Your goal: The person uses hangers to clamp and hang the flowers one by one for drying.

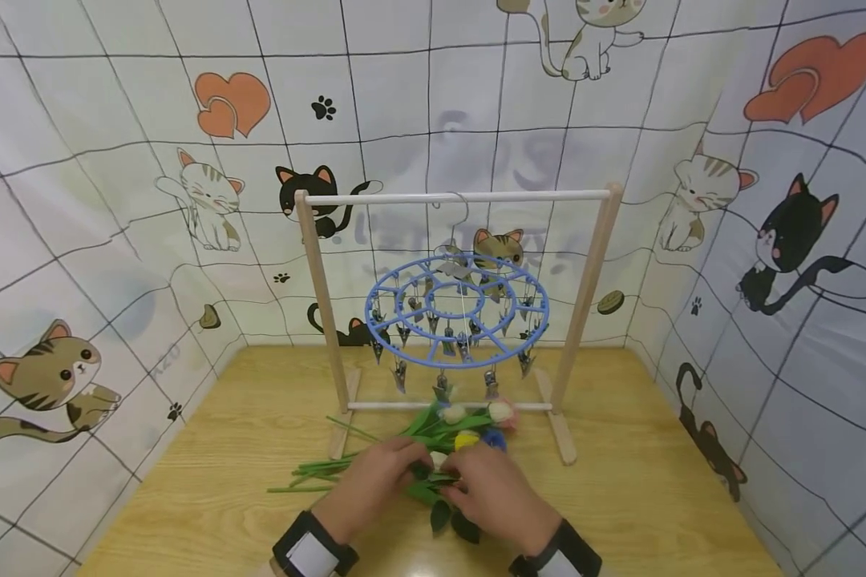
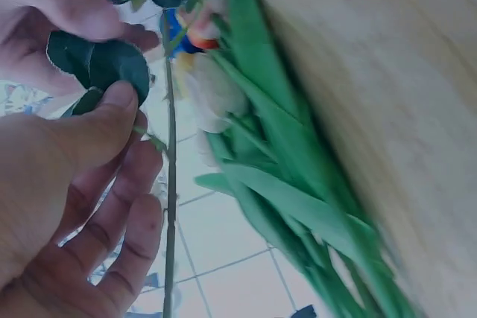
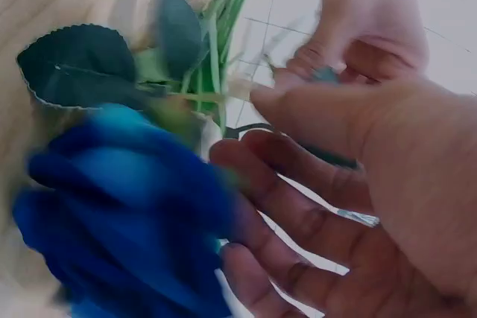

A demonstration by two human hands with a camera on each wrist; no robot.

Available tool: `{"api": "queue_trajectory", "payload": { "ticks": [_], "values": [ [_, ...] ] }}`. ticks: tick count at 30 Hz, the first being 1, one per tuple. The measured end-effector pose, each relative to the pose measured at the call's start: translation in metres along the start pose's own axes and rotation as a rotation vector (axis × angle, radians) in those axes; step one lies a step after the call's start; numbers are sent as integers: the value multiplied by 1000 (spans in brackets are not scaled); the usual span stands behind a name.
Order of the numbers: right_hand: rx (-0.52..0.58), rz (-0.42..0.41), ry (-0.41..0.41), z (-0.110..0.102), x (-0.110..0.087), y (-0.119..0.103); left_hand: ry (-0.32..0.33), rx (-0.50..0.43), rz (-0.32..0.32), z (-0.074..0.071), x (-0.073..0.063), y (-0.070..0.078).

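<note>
In the left wrist view, my left hand [image 2: 82, 176] pinches a dark green leaf [image 2: 119, 68] between thumb and fingers; the leaf joins a thin stem [image 2: 171, 206]. My right hand [image 1: 494, 485] is close beside it, its thumb and bent fingers apart in the right wrist view. A blue rose [image 3: 127, 214] fills the lower left of that view, partly blurred, with a serrated leaf [image 3: 78, 65] above it. White tulips [image 2: 216, 91] with long green leaves lie beyond the hands. Around them on the table are a yellow flower [image 1: 466, 439] and a pink-white one [image 1: 501, 413].
Behind the flowers stands a wooden rack [image 1: 317, 296] with a white top bar [image 1: 390, 198]. From it hangs a round blue hanger [image 1: 382, 340] with several metal clips [image 1: 400, 377]. Green stems [image 1: 303, 487] spread left over the wooden table [image 1: 209, 481]. A cat-patterned cloth [image 1: 397, 88] surrounds the table.
</note>
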State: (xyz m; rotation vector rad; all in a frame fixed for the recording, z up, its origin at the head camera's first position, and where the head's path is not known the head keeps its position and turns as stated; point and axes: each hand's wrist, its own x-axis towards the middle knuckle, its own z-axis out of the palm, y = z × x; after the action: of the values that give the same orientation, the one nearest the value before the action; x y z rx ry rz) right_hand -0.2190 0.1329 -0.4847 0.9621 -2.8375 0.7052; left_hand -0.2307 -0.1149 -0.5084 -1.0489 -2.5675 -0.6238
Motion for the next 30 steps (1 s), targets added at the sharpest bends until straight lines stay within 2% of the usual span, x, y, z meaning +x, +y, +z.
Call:
{"api": "queue_trajectory", "payload": {
  "ticks": [4, 11, 14, 17, 20, 22, 24, 26, 28, 30],
  "values": [
    [1, 18, 29, 6, 1, 2, 59, 11, 21, -3, 5, 8],
    [202, 56, 15, 15, 3, 8, 135, 49, 55, -5, 8, 12],
    [240, 62, 38, 18, 4, 10, 177, 84, 86, -6, 9, 12],
    [231, 72, 86, 18, 4, 12, 268, 159, 115, -9, 9, 12],
    [203, 95, 145, 16, 4, 13, 408, 204, 111, -17, 8, 11],
    [194, 124, 181, 13, 3, 12, 522, 176, 96, -23, 5, 10],
    [206, 146, 222, 10, 3, 11, 641, 117, 81, -28, 3, 8],
    [231, 159, 263, 8, 4, 9, 730, 34, 52, -29, 1, 6],
    [263, 150, 312, 7, 3, 8, 765, -53, 7, -25, 0, 6],
    [301, 123, 355, 7, 4, 5, 724, -141, -55, -18, 1, 9]
  ]
}}
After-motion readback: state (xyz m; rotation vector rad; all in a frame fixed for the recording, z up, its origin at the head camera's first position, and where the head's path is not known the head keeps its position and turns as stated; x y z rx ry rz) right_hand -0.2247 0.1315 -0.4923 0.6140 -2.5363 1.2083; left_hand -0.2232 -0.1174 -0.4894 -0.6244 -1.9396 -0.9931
